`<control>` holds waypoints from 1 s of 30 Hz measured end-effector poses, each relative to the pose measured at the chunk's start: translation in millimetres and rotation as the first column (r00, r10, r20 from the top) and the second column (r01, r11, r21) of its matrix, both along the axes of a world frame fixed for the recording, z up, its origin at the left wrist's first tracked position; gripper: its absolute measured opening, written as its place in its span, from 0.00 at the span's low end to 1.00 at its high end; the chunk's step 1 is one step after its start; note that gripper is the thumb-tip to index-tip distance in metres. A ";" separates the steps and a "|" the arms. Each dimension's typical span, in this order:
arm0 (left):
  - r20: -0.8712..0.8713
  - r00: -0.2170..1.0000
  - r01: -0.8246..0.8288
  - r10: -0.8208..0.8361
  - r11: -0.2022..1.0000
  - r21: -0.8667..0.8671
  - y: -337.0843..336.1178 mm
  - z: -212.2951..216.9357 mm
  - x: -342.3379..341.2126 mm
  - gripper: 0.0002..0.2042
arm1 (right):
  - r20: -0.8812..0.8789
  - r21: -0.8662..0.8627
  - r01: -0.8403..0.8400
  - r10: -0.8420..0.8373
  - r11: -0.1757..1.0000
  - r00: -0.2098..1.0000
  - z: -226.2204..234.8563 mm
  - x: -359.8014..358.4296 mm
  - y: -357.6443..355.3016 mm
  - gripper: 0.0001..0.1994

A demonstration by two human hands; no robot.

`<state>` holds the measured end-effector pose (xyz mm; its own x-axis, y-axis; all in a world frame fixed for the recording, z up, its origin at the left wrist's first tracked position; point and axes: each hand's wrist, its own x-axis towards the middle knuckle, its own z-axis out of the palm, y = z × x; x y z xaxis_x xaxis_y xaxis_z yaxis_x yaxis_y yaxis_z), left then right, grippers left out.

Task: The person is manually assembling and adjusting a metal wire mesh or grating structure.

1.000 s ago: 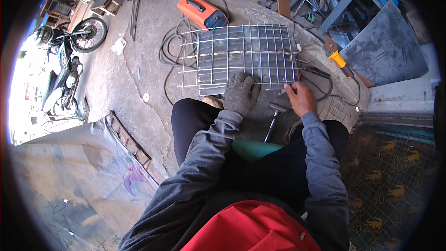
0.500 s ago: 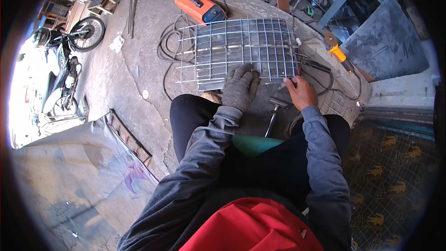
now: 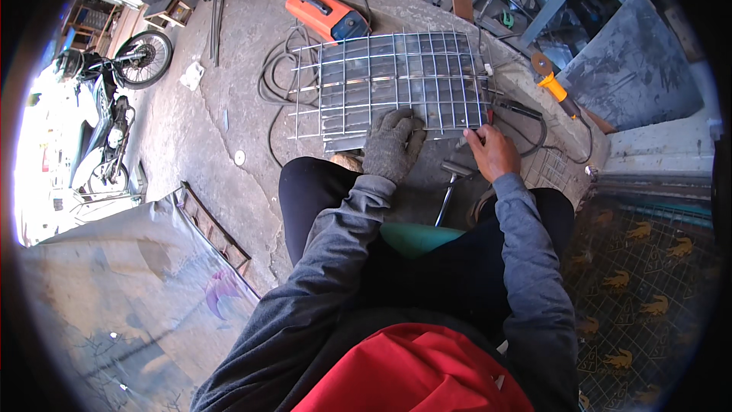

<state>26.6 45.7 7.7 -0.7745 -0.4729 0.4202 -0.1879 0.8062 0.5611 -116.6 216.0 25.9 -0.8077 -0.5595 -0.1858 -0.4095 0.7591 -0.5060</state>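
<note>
A welded wire grid [image 3: 396, 74] of thin metal rods rests on a dark flat slab [image 3: 352, 140] in front of me. My left hand [image 3: 391, 146], in a grey knit glove, lies over the grid's near edge with its fingers spread. At the near right corner, my bare right hand [image 3: 496, 154] pinches the end of a rod of the grid between thumb and fingers. A hammer [image 3: 451, 177] with a metal handle leans below the slab, between my knees.
An orange welding machine [image 3: 326, 14] with coiled cables [image 3: 276, 76] stands beyond the grid. To the right lie a yellow angle grinder [image 3: 554, 88] and a metal sheet [image 3: 637, 69]. A motorcycle [image 3: 114, 114] is parked at left; a patterned sheet [image 3: 145, 282] covers something near left.
</note>
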 end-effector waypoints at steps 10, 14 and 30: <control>-0.074 0.996 -0.049 0.047 0.998 -0.033 1.3 9.3 -2.1 0.08 | -0.446 -0.235 -0.274 0.147 0.933 0.883 9.8 22.8 -8.7 0.09; -0.120 0.993 0.026 -0.016 0.997 0.076 3.8 14.7 -3.0 0.10 | -0.419 -0.309 -0.227 0.082 0.924 0.904 7.3 19.6 -12.0 0.06; -0.004 0.991 0.084 -0.137 0.579 0.811 19.8 13.9 -3.0 0.17 | 0.671 -0.640 0.552 0.039 0.534 0.740 5.3 15.4 -10.0 0.09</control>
<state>23.6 65.5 21.7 -0.8524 -0.5054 -0.1343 -0.1796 0.0418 0.9829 -101.2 206.0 31.2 -0.8358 -0.4871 -0.2534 0.3102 -0.0381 -0.9499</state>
